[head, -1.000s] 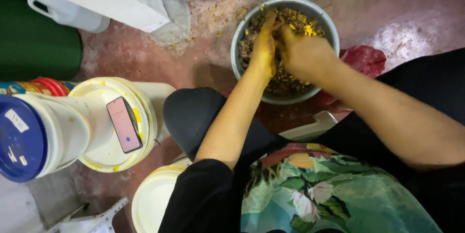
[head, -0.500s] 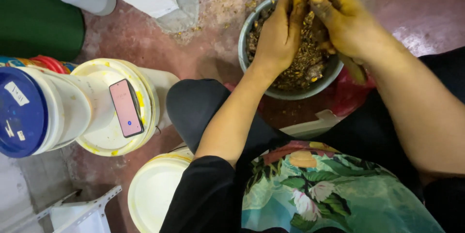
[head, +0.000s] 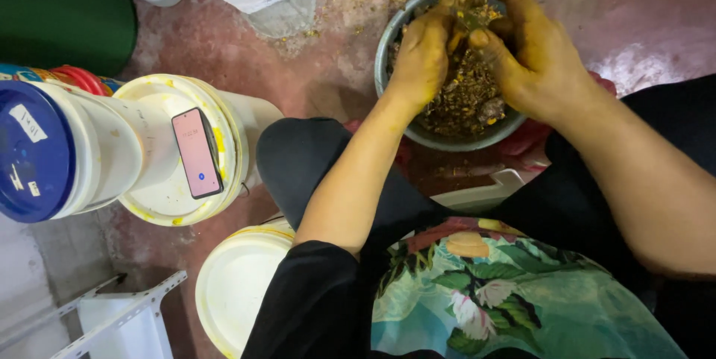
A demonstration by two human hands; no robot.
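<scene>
both hands are over the grey bowl (head: 418, 131), squeezing a lump of the brown crumbly mix (head: 466, 94). the left hand (head: 421, 53) and right hand (head: 533, 46) are curled shut around it. it looks soft, wet and sticky, so scoop from under.

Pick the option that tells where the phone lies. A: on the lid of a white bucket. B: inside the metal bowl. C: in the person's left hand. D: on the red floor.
A: the phone lies flat on the white bucket lid, to the left of the metal bowl, where the left hand and the right hand are both busy with the crumbly mix.
</scene>
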